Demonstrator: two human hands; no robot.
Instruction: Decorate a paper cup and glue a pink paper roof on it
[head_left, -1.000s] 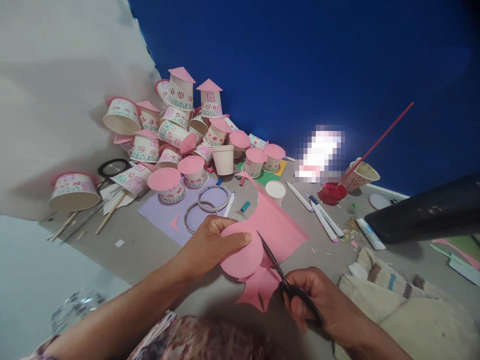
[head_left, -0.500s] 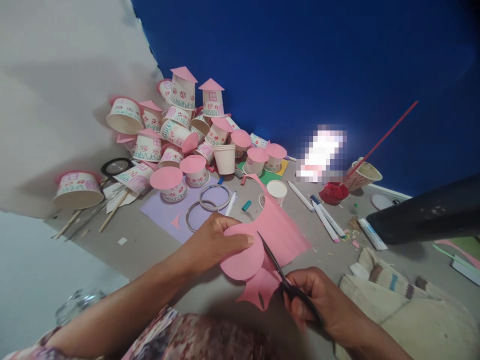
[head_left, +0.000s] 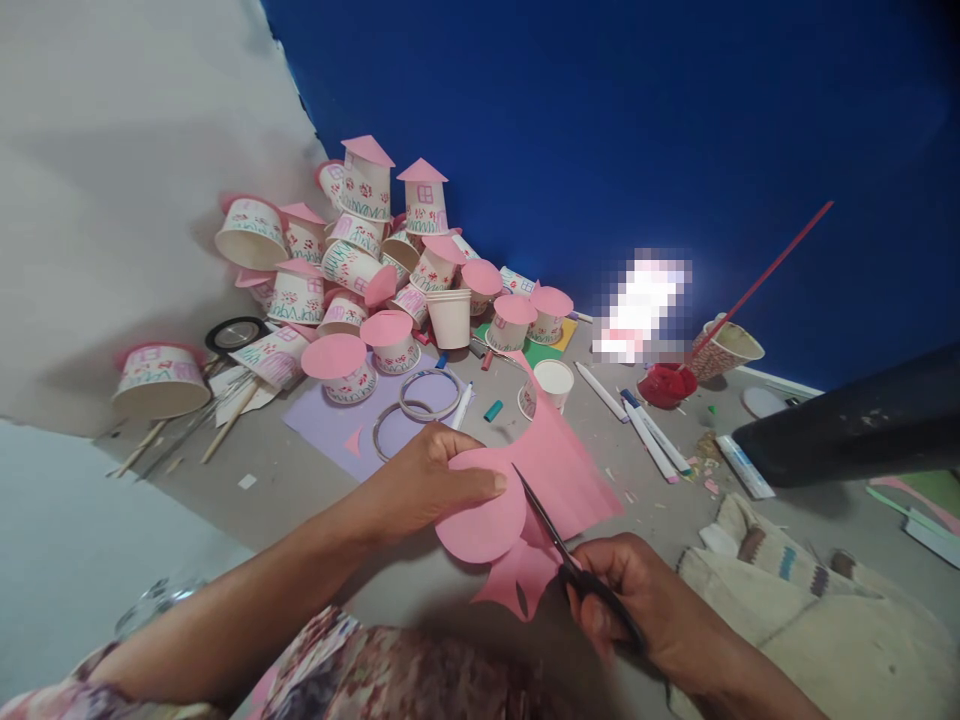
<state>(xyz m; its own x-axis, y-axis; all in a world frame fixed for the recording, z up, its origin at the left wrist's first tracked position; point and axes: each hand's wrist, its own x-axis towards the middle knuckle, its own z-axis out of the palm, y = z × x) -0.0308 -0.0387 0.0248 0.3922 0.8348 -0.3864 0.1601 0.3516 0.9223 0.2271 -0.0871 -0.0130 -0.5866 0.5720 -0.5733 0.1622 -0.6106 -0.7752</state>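
My left hand (head_left: 431, 480) pinches a round part of the pink paper (head_left: 484, 525) between thumb and fingers. My right hand (head_left: 622, 595) is closed round the handles of black scissors (head_left: 551, 530). The scissor blades point up and left and lie at the right edge of the pink circle. More of the pink sheet (head_left: 570, 465) spreads behind the blades, and a ragged scrap (head_left: 510, 585) with a slit hangs below them. Whether the circle is still joined to the sheet, I cannot tell.
Decorated paper cups (head_left: 367, 190) with pink tops are piled at the back left. Metal rings (head_left: 431, 395) lie on purple paper (head_left: 322, 420). Markers (head_left: 652, 440), a red bowl (head_left: 667, 385), a dark cylinder (head_left: 847, 425) and a cloth (head_left: 810, 620) are at the right.
The pink circle has shifted very slightly left with my left hand. The scissors have barely moved, and both hands keep their hold.
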